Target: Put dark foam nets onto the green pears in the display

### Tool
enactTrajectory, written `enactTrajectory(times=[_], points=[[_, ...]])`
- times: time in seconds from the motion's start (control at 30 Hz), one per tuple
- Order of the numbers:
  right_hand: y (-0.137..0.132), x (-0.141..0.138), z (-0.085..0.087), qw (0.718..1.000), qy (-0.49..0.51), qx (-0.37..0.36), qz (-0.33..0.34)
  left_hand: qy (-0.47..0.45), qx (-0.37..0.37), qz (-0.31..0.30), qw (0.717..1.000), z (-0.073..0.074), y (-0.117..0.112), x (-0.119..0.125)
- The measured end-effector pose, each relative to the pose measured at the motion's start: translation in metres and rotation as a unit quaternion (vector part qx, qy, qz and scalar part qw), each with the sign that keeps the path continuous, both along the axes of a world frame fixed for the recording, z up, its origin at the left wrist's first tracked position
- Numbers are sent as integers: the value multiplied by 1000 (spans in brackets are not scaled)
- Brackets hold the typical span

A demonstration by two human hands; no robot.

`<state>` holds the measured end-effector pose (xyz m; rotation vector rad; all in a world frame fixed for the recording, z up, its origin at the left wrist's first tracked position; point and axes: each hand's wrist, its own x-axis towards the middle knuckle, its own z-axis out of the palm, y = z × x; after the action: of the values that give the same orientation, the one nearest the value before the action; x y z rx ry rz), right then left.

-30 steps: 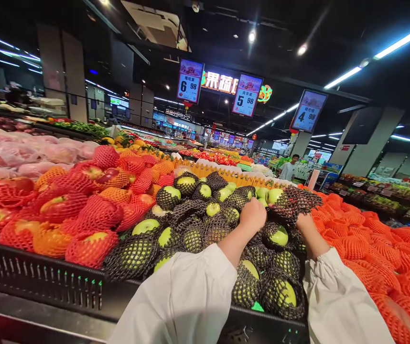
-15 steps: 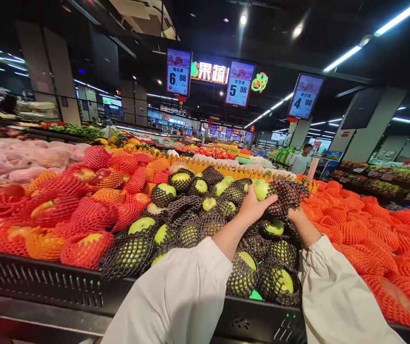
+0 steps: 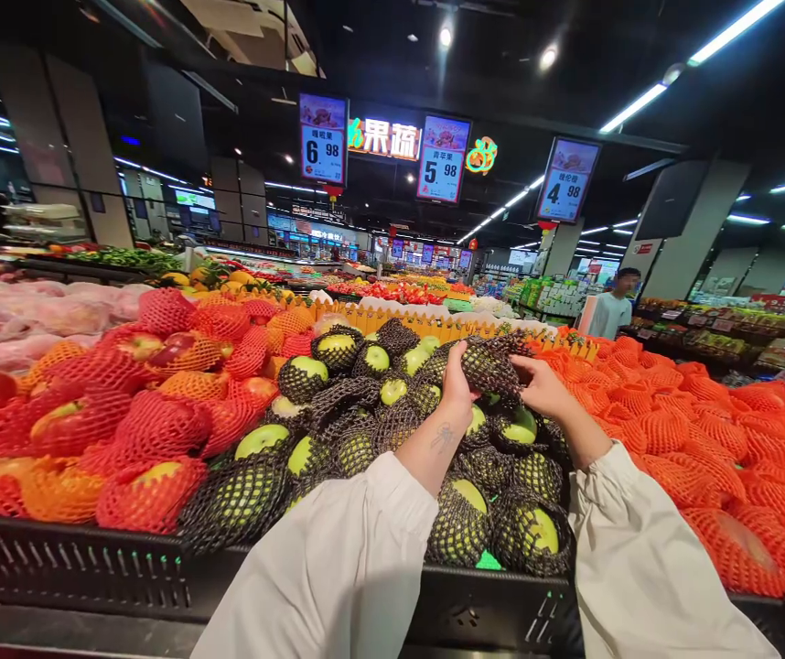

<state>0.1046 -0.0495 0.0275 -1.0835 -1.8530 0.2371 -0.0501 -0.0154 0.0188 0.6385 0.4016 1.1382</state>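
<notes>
Above the middle of the crate, my left hand (image 3: 457, 389) is closed around a green apple in a black foam net (image 3: 481, 368). The netting covers the fruit, and its loose end points right. My right hand (image 3: 547, 392) pinches that side of the net between thumb and fingers. Below both hands lie several green apples (image 3: 522, 426) in black nets, some with their tops showing. They fill a black plastic crate (image 3: 489, 609). The far fingers of my left hand are hidden behind the netted apple.
Red and orange netted apples (image 3: 152, 426) are heaped on the left, and fruit in orange nets (image 3: 694, 458) on the right. A yellow picket-like divider (image 3: 392, 322) runs behind the crate. Price signs (image 3: 444, 157) hang overhead. A person (image 3: 612, 307) stands beyond the display at right.
The black net has been drawn over the apple, which showed bare green before. My right hand has come into fuller view at the net's end. The view has shifted slightly right.
</notes>
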Motion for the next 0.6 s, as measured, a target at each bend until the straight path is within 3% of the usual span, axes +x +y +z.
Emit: enactTrajectory(times=[0.2, 0.3, 0.6], points=[[-7, 5, 4, 982, 64, 124, -125, 29, 19, 31, 999, 2, -2, -2], [-11, 6, 7, 972, 83, 156, -154, 19, 19, 27, 999, 3, -3, -4], [-4, 13, -1, 993, 40, 51, -99, 37, 21, -22, 999, 1, -7, 1]])
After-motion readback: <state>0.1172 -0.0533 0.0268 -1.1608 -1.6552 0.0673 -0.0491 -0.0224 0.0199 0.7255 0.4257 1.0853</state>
